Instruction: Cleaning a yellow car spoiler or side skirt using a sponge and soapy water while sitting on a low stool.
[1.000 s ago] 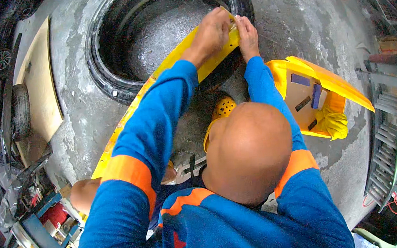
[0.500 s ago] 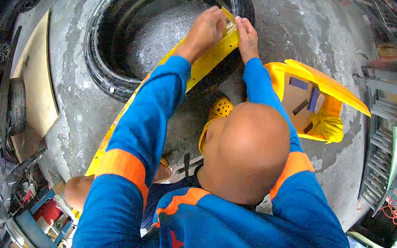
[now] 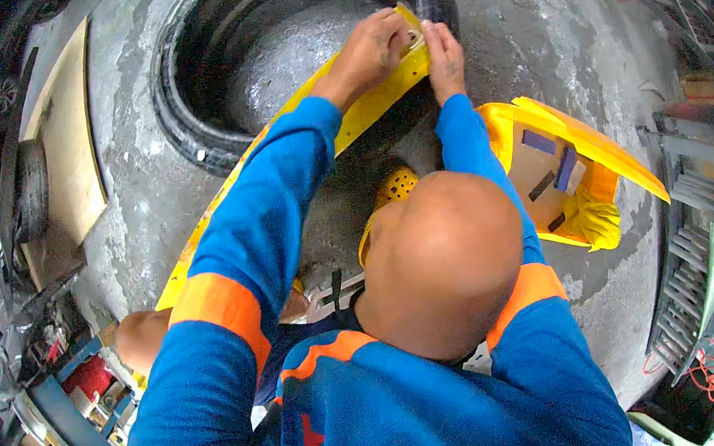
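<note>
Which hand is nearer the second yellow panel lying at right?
Right. The right hand rests on the long yellow panel's end just above the second panel; the left hand grips farther left.

Both hands (image 3: 372, 45) (image 3: 444, 59) extended, fingers curled

Panel (image 3: 362, 112) across tyre (image 3: 189, 136); fairing (image 3: 579, 162) right.

Left hand (image 3: 368, 45) grips the far end of a long yellow panel (image 3: 362, 112) lying across a black tyre (image 3: 189, 136) on grey concrete floor (image 3: 546, 25), right hand (image 3: 443, 54) pressed flat beside it; second yellow body part (image 3: 578, 154) lies just right.
</note>
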